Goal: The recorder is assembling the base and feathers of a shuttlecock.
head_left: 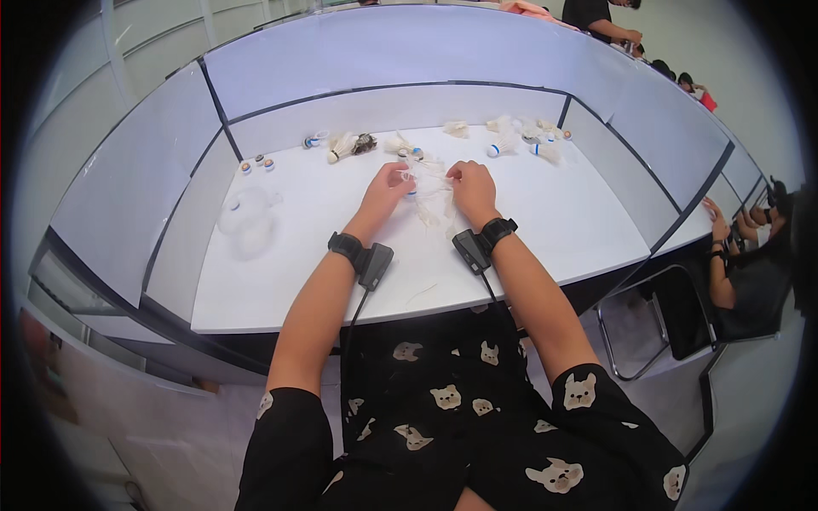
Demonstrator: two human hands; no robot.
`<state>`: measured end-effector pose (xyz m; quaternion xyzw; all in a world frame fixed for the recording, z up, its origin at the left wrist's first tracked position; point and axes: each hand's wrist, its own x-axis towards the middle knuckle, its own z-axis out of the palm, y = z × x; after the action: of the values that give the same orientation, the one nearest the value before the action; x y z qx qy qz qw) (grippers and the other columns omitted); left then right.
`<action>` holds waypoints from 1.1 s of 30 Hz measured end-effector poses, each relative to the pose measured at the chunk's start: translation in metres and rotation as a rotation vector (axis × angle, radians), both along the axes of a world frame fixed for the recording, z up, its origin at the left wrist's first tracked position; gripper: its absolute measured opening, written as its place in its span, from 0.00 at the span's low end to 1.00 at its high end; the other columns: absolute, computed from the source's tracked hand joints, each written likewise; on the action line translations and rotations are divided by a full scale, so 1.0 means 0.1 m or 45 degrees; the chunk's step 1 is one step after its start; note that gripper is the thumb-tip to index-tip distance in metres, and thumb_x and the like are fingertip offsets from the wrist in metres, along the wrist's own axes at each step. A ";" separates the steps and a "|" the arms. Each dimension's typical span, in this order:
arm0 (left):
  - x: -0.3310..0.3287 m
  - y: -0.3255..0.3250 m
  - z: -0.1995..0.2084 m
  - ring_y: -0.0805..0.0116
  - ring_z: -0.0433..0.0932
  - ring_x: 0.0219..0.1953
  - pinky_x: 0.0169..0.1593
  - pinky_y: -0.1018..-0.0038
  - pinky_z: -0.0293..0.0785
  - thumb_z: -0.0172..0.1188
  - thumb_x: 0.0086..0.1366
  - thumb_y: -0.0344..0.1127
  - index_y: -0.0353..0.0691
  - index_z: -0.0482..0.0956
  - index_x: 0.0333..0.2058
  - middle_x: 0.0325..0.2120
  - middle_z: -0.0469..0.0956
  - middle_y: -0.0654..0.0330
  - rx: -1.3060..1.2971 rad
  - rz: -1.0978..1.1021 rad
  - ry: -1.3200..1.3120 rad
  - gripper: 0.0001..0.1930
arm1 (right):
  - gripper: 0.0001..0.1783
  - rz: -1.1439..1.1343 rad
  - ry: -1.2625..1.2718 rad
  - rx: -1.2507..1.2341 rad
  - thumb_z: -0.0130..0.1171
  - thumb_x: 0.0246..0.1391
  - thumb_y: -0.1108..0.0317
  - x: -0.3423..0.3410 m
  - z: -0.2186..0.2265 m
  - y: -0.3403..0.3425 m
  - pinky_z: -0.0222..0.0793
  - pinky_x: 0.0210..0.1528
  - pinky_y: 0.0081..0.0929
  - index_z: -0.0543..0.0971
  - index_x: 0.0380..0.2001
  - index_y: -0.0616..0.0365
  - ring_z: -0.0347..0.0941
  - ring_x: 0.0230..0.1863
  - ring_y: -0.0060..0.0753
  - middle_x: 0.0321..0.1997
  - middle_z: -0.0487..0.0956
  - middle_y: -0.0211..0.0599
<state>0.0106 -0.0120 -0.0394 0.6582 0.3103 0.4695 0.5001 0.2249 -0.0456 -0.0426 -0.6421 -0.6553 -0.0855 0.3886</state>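
My left hand (388, 194) is closed in a pinch on a worn shuttlecock (411, 191) with a blue band, low over the white table. Opposite it, my right hand (474, 189) has thumb and fingertips pressed together; what they pinch is too small to make out. Loose white feathers (428, 213) lie between and below both hands. Just beyond my left hand are another shuttlecock (397, 145) and a round blue-banded piece (417, 153). A shuttlecock with a dark, ragged end (345, 148) rests farther left.
Several shuttlecock corks (258, 162) sit at the table's left, behind a clear plastic bag (250, 217). More shuttlecocks (503, 148) are at the back right. Panels (383, 106) enclose the back and sides. A folding chair (656, 319) and a person (750, 272) are at the right.
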 end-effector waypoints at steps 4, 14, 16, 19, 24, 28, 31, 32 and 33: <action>0.00 0.00 -0.01 0.64 0.78 0.49 0.53 0.69 0.74 0.64 0.62 0.34 0.36 0.71 0.56 0.44 0.80 0.52 0.083 0.029 0.098 0.24 | 0.10 0.034 0.010 -0.014 0.59 0.51 0.76 0.03 -0.02 0.03 0.70 0.45 0.42 0.79 0.38 0.54 0.74 0.42 0.47 0.34 0.79 0.41; -0.03 -0.09 0.04 0.68 0.76 0.49 0.54 0.72 0.74 0.64 0.63 0.32 0.36 0.70 0.57 0.44 0.80 0.57 0.119 0.040 0.199 0.25 | 0.20 0.235 0.011 -0.009 0.55 0.55 0.80 -0.06 0.00 -0.06 0.69 0.47 0.41 0.72 0.52 0.55 0.73 0.44 0.49 0.40 0.74 0.47; -0.02 -0.03 -0.03 0.66 0.77 0.48 0.51 0.71 0.75 0.65 0.62 0.33 0.38 0.70 0.57 0.44 0.79 0.55 0.141 0.037 0.179 0.26 | 0.20 0.258 0.020 -0.010 0.54 0.56 0.80 -0.05 -0.02 -0.05 0.69 0.48 0.41 0.72 0.52 0.55 0.73 0.44 0.49 0.40 0.74 0.48; -0.01 -0.02 -0.04 0.64 0.79 0.47 0.50 0.70 0.76 0.66 0.60 0.35 0.39 0.71 0.58 0.44 0.79 0.53 0.144 0.039 0.164 0.27 | 0.22 0.283 0.085 -0.071 0.52 0.56 0.81 -0.04 -0.04 -0.05 0.70 0.49 0.41 0.71 0.54 0.54 0.73 0.46 0.50 0.42 0.73 0.49; 0.00 -0.06 0.02 0.64 0.80 0.46 0.50 0.70 0.76 0.66 0.60 0.34 0.39 0.70 0.58 0.44 0.79 0.53 0.151 0.040 0.172 0.27 | 0.19 0.339 0.226 -0.085 0.49 0.61 0.76 -0.07 0.02 -0.06 0.69 0.47 0.47 0.72 0.54 0.54 0.74 0.44 0.58 0.39 0.77 0.57; 0.00 -0.08 0.03 0.63 0.80 0.46 0.50 0.69 0.76 0.66 0.60 0.35 0.39 0.70 0.58 0.44 0.79 0.53 0.133 0.052 0.189 0.27 | 0.18 0.326 0.338 -0.163 0.48 0.62 0.74 -0.08 0.05 -0.03 0.70 0.46 0.48 0.73 0.54 0.52 0.74 0.42 0.57 0.37 0.80 0.52; 0.00 -0.03 -0.03 0.63 0.79 0.47 0.50 0.68 0.75 0.67 0.59 0.36 0.40 0.71 0.57 0.44 0.79 0.53 0.171 0.091 0.200 0.27 | 0.18 0.340 0.306 -0.119 0.48 0.61 0.75 -0.06 0.03 -0.02 0.71 0.44 0.47 0.73 0.54 0.53 0.76 0.42 0.56 0.37 0.81 0.49; 0.00 -0.01 -0.05 0.63 0.79 0.47 0.51 0.68 0.75 0.67 0.58 0.36 0.40 0.71 0.56 0.45 0.79 0.53 0.201 0.107 0.210 0.28 | 0.18 0.361 0.337 -0.094 0.49 0.61 0.76 -0.07 0.03 -0.02 0.72 0.43 0.43 0.73 0.54 0.53 0.77 0.39 0.52 0.36 0.82 0.48; -0.02 0.01 -0.07 0.62 0.79 0.47 0.51 0.68 0.75 0.67 0.58 0.36 0.39 0.71 0.57 0.45 0.79 0.52 0.205 0.096 0.209 0.28 | 0.18 0.382 0.368 -0.068 0.51 0.60 0.77 -0.08 0.03 -0.03 0.73 0.41 0.40 0.73 0.54 0.53 0.79 0.37 0.49 0.34 0.83 0.46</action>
<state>0.0090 -0.0109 -0.0460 0.7202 0.3361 0.4561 0.4005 0.2165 -0.0481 -0.0395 -0.5529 -0.6831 0.0838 0.4697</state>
